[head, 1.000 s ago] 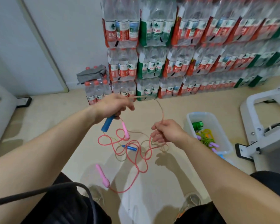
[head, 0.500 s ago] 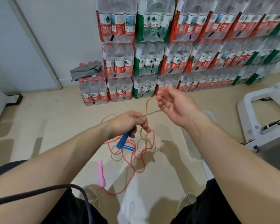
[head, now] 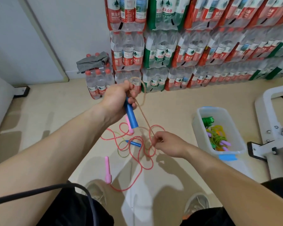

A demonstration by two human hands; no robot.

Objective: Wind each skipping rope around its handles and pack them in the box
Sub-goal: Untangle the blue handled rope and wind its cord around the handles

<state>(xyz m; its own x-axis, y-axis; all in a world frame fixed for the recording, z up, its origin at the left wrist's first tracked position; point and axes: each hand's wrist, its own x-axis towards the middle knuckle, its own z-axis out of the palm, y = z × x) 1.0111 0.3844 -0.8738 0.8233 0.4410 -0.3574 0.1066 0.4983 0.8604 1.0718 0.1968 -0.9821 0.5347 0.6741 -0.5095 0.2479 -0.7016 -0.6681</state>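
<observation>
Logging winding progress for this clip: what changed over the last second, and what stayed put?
The right hand, raised above the left half a second ago, has dropped low, pinching the tan cord. The left hand has lifted, keeping its grip on the blue handle. Unchanged: the pink rope and the other blue handle lie on the floor; the box holds packed ropes.

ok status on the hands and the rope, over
Left hand gripping blue plastic handle. Right hand pinching its thin tan cord. Loose cord lies tangled with pink plastic rope on floor.
</observation>
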